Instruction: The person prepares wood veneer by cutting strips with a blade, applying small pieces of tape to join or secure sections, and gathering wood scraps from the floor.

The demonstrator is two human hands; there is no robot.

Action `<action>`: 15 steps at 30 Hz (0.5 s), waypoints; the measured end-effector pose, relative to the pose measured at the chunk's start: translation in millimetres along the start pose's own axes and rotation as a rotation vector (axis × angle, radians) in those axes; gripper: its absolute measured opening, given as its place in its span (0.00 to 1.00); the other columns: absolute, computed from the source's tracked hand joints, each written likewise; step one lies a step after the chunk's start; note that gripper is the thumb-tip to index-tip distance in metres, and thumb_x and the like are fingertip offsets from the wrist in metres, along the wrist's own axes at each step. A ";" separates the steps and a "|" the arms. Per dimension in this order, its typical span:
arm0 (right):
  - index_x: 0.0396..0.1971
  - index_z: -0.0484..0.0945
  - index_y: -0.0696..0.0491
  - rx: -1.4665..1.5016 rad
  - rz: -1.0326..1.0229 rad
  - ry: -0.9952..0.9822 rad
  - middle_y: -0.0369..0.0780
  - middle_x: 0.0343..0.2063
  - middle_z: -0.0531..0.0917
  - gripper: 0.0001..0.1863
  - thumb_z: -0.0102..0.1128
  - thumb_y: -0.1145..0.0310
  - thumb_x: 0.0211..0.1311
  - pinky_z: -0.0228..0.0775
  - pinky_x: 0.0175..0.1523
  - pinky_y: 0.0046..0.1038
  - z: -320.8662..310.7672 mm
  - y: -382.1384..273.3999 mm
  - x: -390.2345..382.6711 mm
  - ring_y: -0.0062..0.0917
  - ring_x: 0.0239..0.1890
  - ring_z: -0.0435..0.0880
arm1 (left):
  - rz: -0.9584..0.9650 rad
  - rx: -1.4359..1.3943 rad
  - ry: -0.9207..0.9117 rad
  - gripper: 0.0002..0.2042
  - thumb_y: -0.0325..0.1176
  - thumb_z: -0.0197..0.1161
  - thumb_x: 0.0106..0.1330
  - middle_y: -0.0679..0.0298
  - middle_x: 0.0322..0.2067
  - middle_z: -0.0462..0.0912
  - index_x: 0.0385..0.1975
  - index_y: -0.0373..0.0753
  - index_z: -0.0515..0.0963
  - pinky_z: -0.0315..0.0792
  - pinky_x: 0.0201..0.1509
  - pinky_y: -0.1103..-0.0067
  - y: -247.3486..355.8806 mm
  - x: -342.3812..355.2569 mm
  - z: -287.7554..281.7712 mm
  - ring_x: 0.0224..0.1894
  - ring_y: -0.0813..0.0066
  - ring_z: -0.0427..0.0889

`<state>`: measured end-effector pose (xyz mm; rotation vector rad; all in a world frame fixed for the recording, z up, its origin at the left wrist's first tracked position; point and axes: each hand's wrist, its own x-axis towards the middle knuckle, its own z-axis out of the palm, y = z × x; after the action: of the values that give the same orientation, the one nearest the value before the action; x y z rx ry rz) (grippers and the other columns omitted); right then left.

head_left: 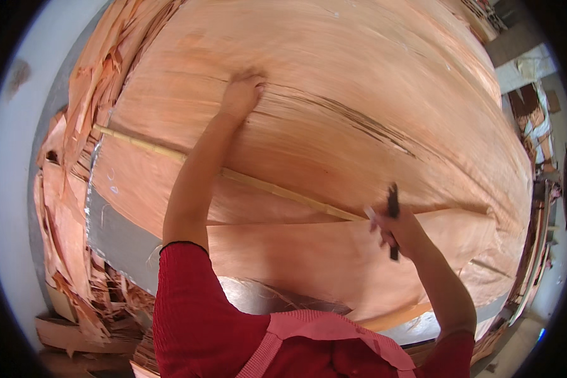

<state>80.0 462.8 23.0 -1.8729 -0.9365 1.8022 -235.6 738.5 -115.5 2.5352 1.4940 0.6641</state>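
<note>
A wide sheet of thin orange-brown wood veneer (pixel 334 132) spreads in front of me, with a dark, ragged split (pixel 359 121) running across it. My left hand (pixel 242 93) rests on the sheet beside the left end of this split; its fingers are blurred and partly hidden. Closer to me on the right, my right hand (pixel 398 232) is closed around a slim black tool (pixel 393 200), held upright; motion blur hides its kind. Something small and white shows at the fingertips. A thin bamboo stick (pixel 277 189) lies across the veneer, passing below my left forearm toward my right hand.
Below the veneer, a grey metal tabletop (pixel 116 220) shows at the left and near edges. Torn veneer scraps (pixel 63 208) are heaped along the left side, beside a white wall (pixel 12 138). More scraps and sheets (pixel 529 107) lie at the far right.
</note>
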 end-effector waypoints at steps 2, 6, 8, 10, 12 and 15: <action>0.22 0.72 0.56 0.098 -0.031 0.020 0.33 0.10 0.67 0.09 0.54 0.66 0.54 0.61 0.16 0.21 34.0 -45.7 54.3 0.14 0.09 0.62 | -0.002 -0.210 0.235 0.09 0.26 0.58 0.53 0.62 0.42 0.76 0.34 0.37 0.76 0.63 0.55 0.74 3.1 -3.5 10.1 0.51 0.63 0.69; 0.24 0.68 0.52 0.265 -0.289 -0.097 0.32 0.14 0.69 0.07 0.52 0.67 0.58 0.61 0.18 0.23 96.7 -126.3 163.9 0.14 0.12 0.62 | 0.019 -0.389 0.274 0.08 0.23 0.58 0.50 0.59 0.41 0.76 0.32 0.34 0.76 0.65 0.52 0.74 -1.3 -0.4 7.5 0.49 0.62 0.71; 0.27 0.70 0.54 0.379 -0.371 0.059 0.34 0.15 0.69 0.07 0.53 0.66 0.58 0.64 0.19 0.24 127.8 -168.6 190.8 0.15 0.12 0.62 | 0.037 -0.513 0.241 0.08 0.23 0.58 0.50 0.57 0.40 0.76 0.31 0.34 0.76 0.66 0.51 0.73 -0.7 2.2 4.7 0.48 0.60 0.71; 0.31 0.71 0.57 0.322 -0.243 0.138 0.37 0.18 0.72 0.09 0.52 0.66 0.57 0.67 0.20 0.24 136.9 -175.8 223.2 0.16 0.13 0.64 | -0.003 -0.472 0.328 0.09 0.22 0.57 0.49 0.55 0.38 0.76 0.32 0.35 0.75 0.67 0.48 0.71 4.7 0.5 6.5 0.44 0.58 0.73; 0.32 0.71 0.58 0.187 -0.104 0.097 0.38 0.19 0.74 0.09 0.52 0.67 0.57 0.68 0.21 0.24 137.3 -163.0 249.9 0.15 0.14 0.66 | -0.048 -0.400 0.348 0.10 0.22 0.57 0.48 0.55 0.37 0.76 0.33 0.36 0.74 0.67 0.47 0.70 9.3 -0.8 4.9 0.43 0.58 0.73; 0.32 0.71 0.57 0.224 -0.117 0.113 0.40 0.21 0.75 0.09 0.50 0.68 0.56 0.67 0.21 0.25 135.4 -159.0 262.8 0.17 0.14 0.67 | -0.109 -0.442 0.280 0.11 0.22 0.56 0.49 0.59 0.37 0.77 0.34 0.38 0.74 0.67 0.47 0.70 7.6 -1.5 -5.6 0.44 0.58 0.72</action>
<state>-95.8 731.4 -75.2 -1.7240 -0.7537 1.6405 -232.5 732.7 -108.5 2.0790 1.3585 1.2179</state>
